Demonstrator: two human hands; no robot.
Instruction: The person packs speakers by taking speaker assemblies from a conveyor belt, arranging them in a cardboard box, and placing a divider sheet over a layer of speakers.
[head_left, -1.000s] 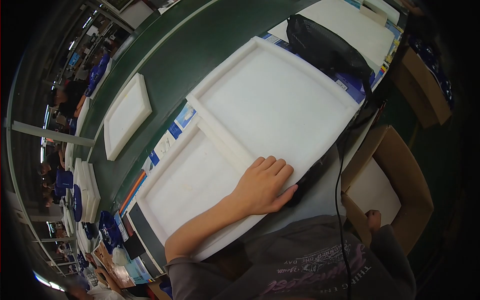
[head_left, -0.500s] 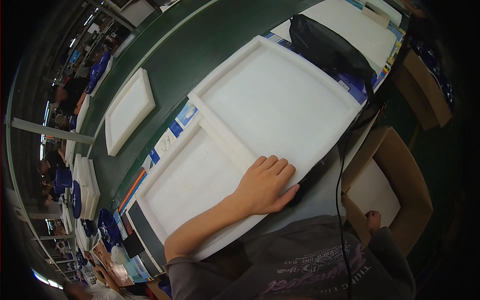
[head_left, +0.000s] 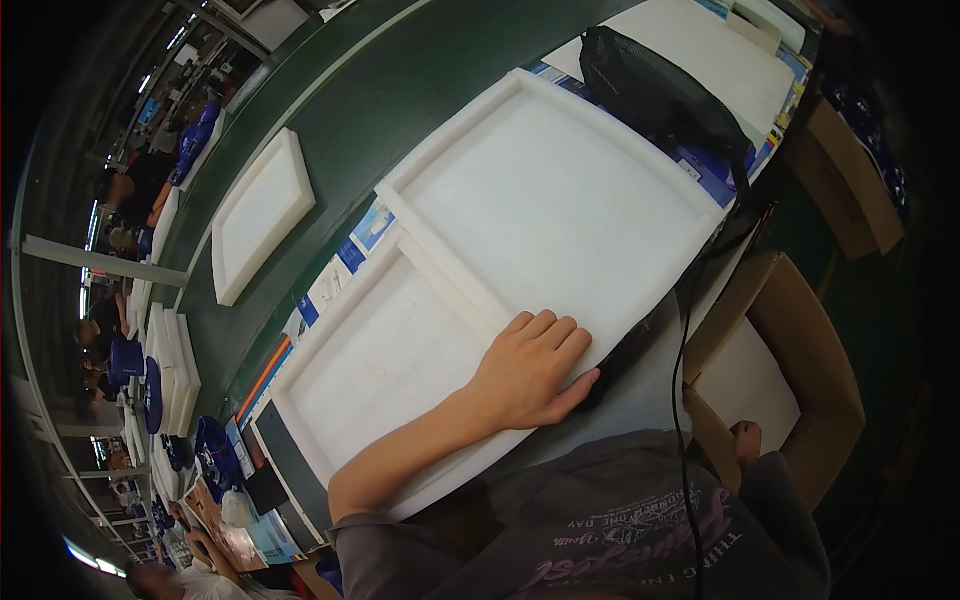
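Two shallow white foam trays with raised rims lie side by side, a far tray (head_left: 560, 170) and a near tray (head_left: 370, 350). My left hand (head_left: 530, 370) is curled over the rims where they meet, at the side close to my body. Its fingers are bent, with the thumb lying outward; the fingertips are hidden. My right hand (head_left: 747, 442) is low at the right, closed like a fist by an open cardboard box (head_left: 840, 400). Whatever it may hold is hidden.
A dark green conveyor (head_left: 350, 130) runs beyond the trays, carrying another white foam tray (head_left: 265, 215). A black mesh bag (head_left: 660, 90) lies past the far tray. A black cable (head_left: 682, 360) hangs in front of me. Other people sit along the line at left.
The foam tray on the conveyor has shifted slightly up and to the right. Both my hands and the two trays in front of me stay where they were.
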